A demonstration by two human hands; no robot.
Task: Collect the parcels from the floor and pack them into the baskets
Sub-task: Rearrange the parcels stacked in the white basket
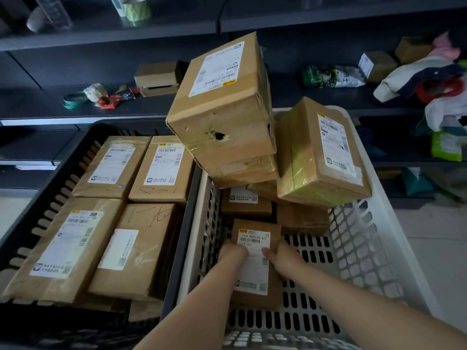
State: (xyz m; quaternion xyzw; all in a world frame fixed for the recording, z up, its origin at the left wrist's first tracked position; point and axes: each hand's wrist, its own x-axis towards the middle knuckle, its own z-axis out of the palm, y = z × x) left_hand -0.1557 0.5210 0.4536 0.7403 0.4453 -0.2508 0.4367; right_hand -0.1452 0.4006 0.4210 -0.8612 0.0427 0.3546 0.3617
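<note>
- We judge the packing well along: the black basket (50, 173) at 9 o'clock holds 4 flat parcels (111, 162) across its top layer, label side up, with more edges showing under them.
- The white basket (374, 248) at 3 o'clock is only partly filled. Its far end carries a stack, and a big box (222, 102) with a hole in its near face sits tilted on top at 12 o'clock.
- A taped box (321, 152) leans just beside that big box, at 2 o'clock, resting on lower parcels.
- The near end of the white basket shows bare slotted floor, so we see room left there.
- No floor parcels are in view, so we cannot tell how many remain to collect.
- We have both arms reaching down into the white basket from 6 o'clock, forearms nearly parallel.
- Our left hand (233, 251) grips the left edge of a small parcel (255, 263), fingers curled over it.
- Our right hand (283, 256) grips the right edge, thumb lying on the label; its other fingers are hidden behind the parcel.
- The small parcel lies against the basket's left wall, low inside, near the floor.
</note>
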